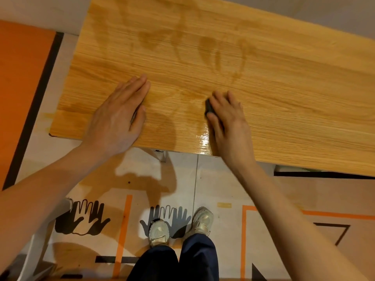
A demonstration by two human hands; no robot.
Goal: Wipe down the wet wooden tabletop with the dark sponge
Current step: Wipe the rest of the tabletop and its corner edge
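The wooden tabletop (284,88) fills the upper part of the head view, with darker wet streaks across its middle and a glossy wet patch at its near edge. My right hand (227,118) presses down on the dark sponge (209,107) close to that near edge; only the sponge's left end shows beside my fingers. My left hand (119,116) lies flat on the wood to the left, fingers together and pointing away, holding nothing.
An orange panel with a dark border (20,88) stands left of the table. Below the table's near edge is a floor with orange lines and black hand-shaped prints (81,218), and my shoes (180,226) stand there.
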